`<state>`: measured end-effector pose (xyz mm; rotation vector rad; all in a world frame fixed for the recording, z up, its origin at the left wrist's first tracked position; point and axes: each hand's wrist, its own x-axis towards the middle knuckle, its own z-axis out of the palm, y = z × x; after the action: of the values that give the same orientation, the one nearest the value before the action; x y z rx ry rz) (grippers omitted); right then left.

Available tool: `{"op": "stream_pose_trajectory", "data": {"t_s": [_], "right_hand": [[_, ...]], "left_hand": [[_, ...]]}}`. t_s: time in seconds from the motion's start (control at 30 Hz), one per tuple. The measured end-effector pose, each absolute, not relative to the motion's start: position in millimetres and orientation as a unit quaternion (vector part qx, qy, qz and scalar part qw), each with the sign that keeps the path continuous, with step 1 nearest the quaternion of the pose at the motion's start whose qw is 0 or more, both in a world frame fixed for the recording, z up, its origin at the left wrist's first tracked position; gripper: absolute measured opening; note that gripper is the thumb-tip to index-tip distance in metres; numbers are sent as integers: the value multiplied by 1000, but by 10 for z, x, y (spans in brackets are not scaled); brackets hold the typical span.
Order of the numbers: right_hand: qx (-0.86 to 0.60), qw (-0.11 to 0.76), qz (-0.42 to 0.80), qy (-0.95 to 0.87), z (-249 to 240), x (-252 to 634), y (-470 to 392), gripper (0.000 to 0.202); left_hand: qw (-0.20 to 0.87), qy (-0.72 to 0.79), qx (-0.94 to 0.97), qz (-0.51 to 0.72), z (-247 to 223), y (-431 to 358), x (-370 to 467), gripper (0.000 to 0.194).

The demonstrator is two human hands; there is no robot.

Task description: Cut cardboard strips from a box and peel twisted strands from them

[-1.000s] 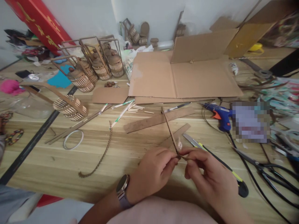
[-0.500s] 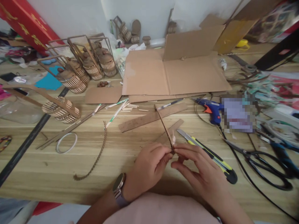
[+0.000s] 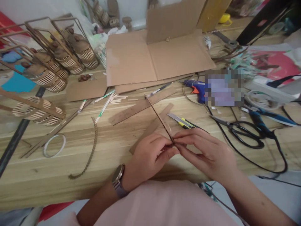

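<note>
A narrow cardboard strip [image 3: 158, 116], seen edge-on, points away from me over the table. My left hand [image 3: 150, 157], with a watch on its wrist, pinches the strip's near end between thumb and fingers. Against the same end, my right hand [image 3: 207, 153] presses its thumb and fingertips together. The fingers hide how that end is shaped. Beneath the strip lie two flat cardboard pieces, a longer one [image 3: 127, 111] and a shorter one [image 3: 150, 127]. A yellow and black utility knife [image 3: 181, 121] lies just beyond my right hand, which partly covers it.
At the left stand several small slatted baskets [image 3: 86, 56] with tall handles. Unfolded cardboard [image 3: 129, 59] lies at the back. To the right are a blue glue gun [image 3: 198, 91], black scissors [image 3: 246, 131] and cables. A braided strip [image 3: 92, 150] and white ring [image 3: 54, 146] lie at left.
The view has shifted right and down. The right fingers have closed in on the strip's near end, and the pale tuft beside it no longer shows clearly.
</note>
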<state>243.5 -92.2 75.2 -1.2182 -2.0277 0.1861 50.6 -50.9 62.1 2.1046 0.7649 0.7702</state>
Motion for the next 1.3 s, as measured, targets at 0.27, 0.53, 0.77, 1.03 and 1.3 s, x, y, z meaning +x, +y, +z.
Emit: {"op": "stream_pose_trajectory", "data": {"t_s": [0.27,0.53,0.77,1.03,1.3], "right_hand": [[-491,361,178,-772,833,2461,-899,11],[-498,390,134,-763,765,2392,-887,10],[-504,383,107,-767,737,2267,-828,11],[-497,392,144,-761,723,2248,-679,13],[-464,451,320,-692,639,2250,-636,13]], "left_hand": [[367,267,826,334,634,-541,512,16],[395,301,795,348,624,-534,486,14],[390,348,779,346,614,-502,445,20],[353,348,782,378,603,-476,421,15],[381,353,771,368,619,-463,429,17]]}}
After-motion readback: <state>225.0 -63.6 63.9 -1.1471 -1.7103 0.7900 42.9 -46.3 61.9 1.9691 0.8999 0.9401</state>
